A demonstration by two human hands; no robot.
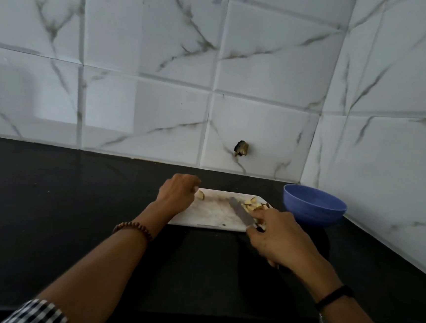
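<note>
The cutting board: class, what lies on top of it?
On the cutting board: a pile of cut pieces at its right end, one piece by the left hand, and the knife blade. The right hand hides the board's near right corner.

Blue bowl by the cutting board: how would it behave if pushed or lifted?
The blue bowl looks like matte plastic, so probably light and sturdy. Its walls taper to a narrower base, so a push at the rim might tip it; lower down it may slide on the smooth counter.
</note>
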